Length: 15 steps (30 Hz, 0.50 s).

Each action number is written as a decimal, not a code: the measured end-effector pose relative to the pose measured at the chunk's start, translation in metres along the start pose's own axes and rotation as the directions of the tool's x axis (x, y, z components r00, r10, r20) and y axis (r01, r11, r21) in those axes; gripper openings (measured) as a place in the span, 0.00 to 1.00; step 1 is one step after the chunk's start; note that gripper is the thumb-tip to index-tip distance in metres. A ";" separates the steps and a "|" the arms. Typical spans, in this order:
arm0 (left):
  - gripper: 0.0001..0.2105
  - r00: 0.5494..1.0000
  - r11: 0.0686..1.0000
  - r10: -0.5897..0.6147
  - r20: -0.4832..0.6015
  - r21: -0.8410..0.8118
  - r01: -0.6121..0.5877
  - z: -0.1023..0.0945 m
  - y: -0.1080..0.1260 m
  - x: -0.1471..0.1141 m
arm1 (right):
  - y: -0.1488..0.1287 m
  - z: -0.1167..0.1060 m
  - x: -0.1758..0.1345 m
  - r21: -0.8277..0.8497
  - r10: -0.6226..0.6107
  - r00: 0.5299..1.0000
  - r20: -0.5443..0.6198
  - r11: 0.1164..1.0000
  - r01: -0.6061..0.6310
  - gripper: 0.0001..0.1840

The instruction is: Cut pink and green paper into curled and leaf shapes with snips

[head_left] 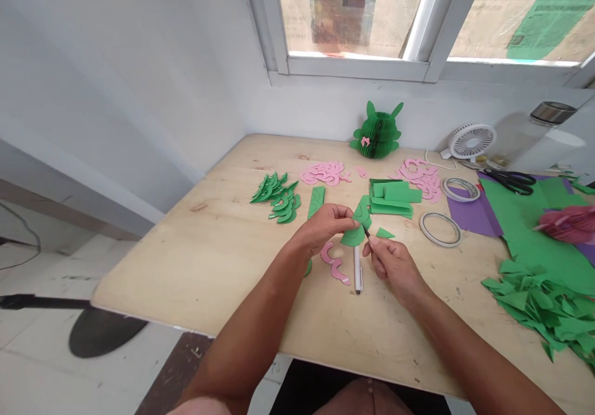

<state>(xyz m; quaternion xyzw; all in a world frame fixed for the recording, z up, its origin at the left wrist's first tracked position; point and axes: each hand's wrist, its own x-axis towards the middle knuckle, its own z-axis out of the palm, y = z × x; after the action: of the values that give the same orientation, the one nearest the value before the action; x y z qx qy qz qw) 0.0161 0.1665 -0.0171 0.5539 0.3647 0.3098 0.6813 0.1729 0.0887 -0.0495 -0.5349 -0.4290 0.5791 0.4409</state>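
In my left hand (332, 222), fingers and thumb pinch a green paper piece (355, 235) with curved lines drawn on it. My right hand (390, 260) is closed round a thin dark pointed tool (366, 232) whose tip meets the paper's right edge; most of the tool is hidden by the fingers, so its kind is unclear. Below the hands lie a white pen (357, 272) and wavy pink paper pieces (334, 265). A small green paper triangle (385, 233) is just beyond my right hand. A marked green strip (317, 200) lies behind my left hand.
Cut green shapes (279, 198), pink cutouts (324, 172) and stacked green paper (395, 197) lie farther back. A green paper figure (379, 131) stands by the wall. At right are tape rolls (440, 243), black-handled scissors (510, 181), a fan (471, 141) and green scraps (543, 306).
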 end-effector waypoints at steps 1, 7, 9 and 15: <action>0.08 1.000 1.000 -0.004 -0.002 0.001 0.004 0.000 0.000 0.000 | 0.000 0.000 0.000 0.000 0.003 1.000 -0.001 1.000 -0.003 0.23; 0.09 1.000 1.000 -0.001 -0.005 -0.015 0.001 -0.001 0.000 0.000 | 0.000 0.001 0.002 0.007 0.004 1.000 -0.006 1.000 -0.004 0.23; 0.09 1.000 1.000 0.004 -0.017 -0.015 -0.005 -0.001 0.000 0.001 | -0.001 0.001 0.003 0.022 0.000 1.000 -0.004 1.000 0.000 0.23; 0.11 0.999 1.000 0.004 -0.033 -0.010 -0.004 -0.001 -0.001 0.001 | -0.002 -0.003 0.001 0.060 -0.015 1.000 0.003 0.998 0.015 0.22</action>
<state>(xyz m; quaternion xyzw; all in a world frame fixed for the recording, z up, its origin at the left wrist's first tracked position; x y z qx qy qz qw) 0.0161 0.1676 -0.0182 0.5459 0.3732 0.3223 0.6773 0.1758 0.0906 -0.0478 -0.5171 -0.4162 0.5895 0.4603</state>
